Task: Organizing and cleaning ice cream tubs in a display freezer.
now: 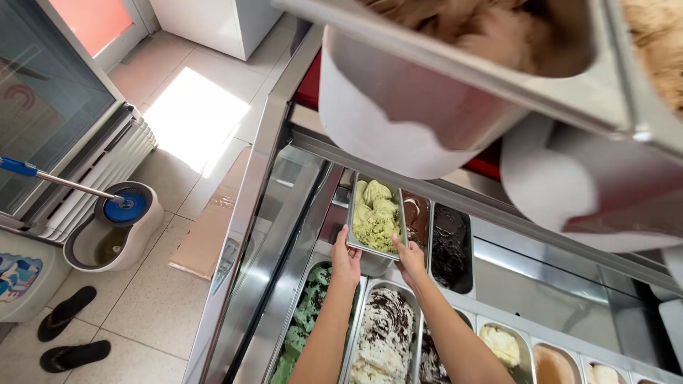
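The metal pan of pale green ice cream [376,215] sits just left of the frame's centre, held over the open freezer case [284,235] by its near short end. Its long axis runs from the hands up the frame toward the far row, so the far end points to the upper part of the picture, tipped slightly right. The left hand [346,262] takes the near left corner and the right hand [410,260] the near right corner, fingers closed on the rim; gripping both corners probably keeps the loaded pan level. Just right of it lie two dark chocolate pans [435,238]. Below, toward the bottom edge, are a mint-chip pan [302,323] and a white pan with dark crumbs [384,331]. Large metal tubs [455,78] fill the upper right. At the left, a mop bucket [114,231] and black sandals [67,331] rest on the tiled floor [192,114].
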